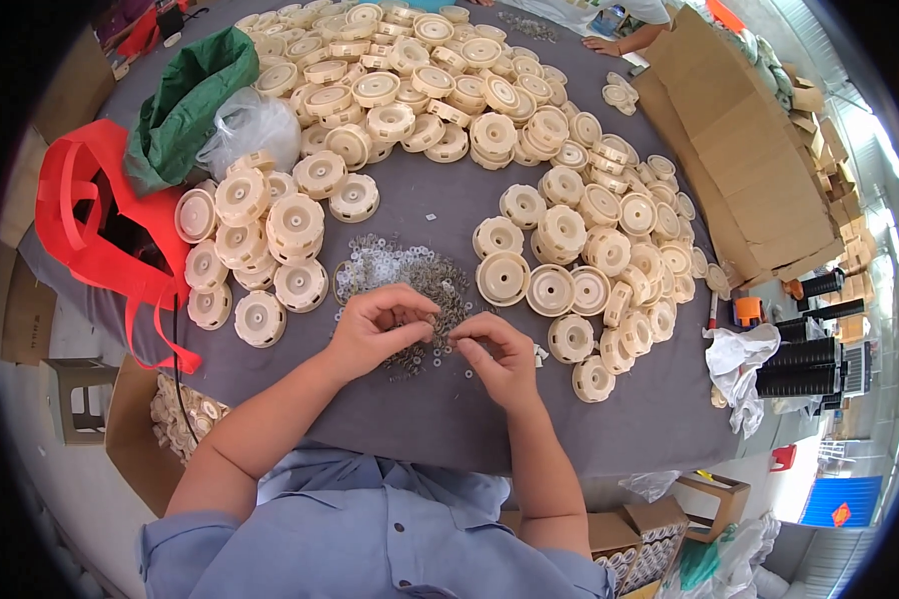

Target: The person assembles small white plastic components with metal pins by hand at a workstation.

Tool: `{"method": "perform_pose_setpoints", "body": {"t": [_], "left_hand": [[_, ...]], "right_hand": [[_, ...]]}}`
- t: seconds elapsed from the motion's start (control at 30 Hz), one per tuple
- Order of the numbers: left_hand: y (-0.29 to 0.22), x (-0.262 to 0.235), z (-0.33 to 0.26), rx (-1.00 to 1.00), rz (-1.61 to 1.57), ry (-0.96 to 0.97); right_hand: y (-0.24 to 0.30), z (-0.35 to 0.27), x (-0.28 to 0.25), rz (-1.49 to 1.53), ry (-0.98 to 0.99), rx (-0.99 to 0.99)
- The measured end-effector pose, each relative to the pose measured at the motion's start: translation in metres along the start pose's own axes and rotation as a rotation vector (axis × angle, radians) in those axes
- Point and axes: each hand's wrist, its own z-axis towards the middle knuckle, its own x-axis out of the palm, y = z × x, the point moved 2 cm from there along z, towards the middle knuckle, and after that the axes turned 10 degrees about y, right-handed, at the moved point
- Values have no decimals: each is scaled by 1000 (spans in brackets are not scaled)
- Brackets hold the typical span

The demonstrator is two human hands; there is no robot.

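My left hand (382,324) hovers over the near side of a pile of small metal parts (448,283), its thumb and fingers pinched together. Just to its right, my right hand (497,357) is closed in a pinch too, fingertips close to those of the left. Whatever is between the fingers is too small to make out. White plastic washers (375,262) lie heaped against the metal parts, and a few loose ones are scattered nearby. Round cream plastic caps (501,278) with notched rims sit to the right; more caps (295,225) are stacked on the left.
A large mound of the same caps (378,90) covers the table's far side. At left lie a red bag (80,215), a green bag (195,95) and a clear plastic bag (255,130). A cardboard box (739,150) stands right. Another person's hand (601,46) rests at the far edge.
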Motion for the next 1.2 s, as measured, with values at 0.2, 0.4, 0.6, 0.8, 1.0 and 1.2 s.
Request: {"method": "perform_pose_setpoints", "body": {"t": [0.2,0.4,0.6,0.8,1.0,1.2], "left_hand": [[2,0,0,-12,-58,-37],[2,2,-4,1,19,12],[4,0,-4,1,73,31],[2,2,0,-33,62,55],[2,1,-2,-76,130,5],[4,0,-7,-43,143,-1]], "right_hand": [[-5,-2,2,330,-23,32],[-5,-3,5,391,39,10],[-5,-3,6,380,62,31],[-1,-3,3,320,69,89],[-9,-2,5,118,17,-86],[-7,-4,8,99,-11,-136]]}}
